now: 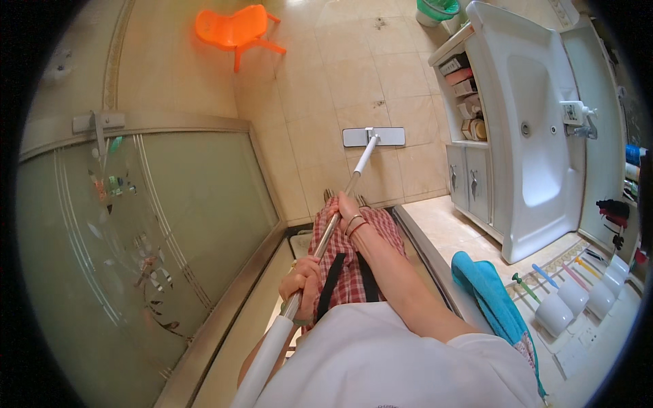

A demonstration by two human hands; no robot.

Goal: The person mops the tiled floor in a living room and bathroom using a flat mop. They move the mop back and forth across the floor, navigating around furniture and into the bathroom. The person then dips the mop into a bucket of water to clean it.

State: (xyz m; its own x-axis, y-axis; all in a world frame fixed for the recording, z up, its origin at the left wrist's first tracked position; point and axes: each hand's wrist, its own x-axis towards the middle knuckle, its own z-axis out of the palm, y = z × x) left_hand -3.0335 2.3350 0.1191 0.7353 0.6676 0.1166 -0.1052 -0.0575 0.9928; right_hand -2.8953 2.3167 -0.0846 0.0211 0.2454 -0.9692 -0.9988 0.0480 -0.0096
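A flat mop with a white and metal pole (322, 246) slants from near my body out to the floor. Its rectangular grey-white head (390, 137) lies flat on the beige tiles ahead of me. My left hand (300, 288) is wrapped round the pole just above its thick white grip. Further down the pole, my right hand (345, 211) is closed on the metal section, with bands around the wrist. Below both hands show red checked trousers with dark straps.
A frosted glass door (204, 197) stands at the left. An orange chair (235, 28) is at the far left, a green-lined bin (430, 15) at the far right. On the right are a white sink (513, 211) over a cabinet, a teal towel (486, 292) and white cups (554, 315) with toothbrushes.
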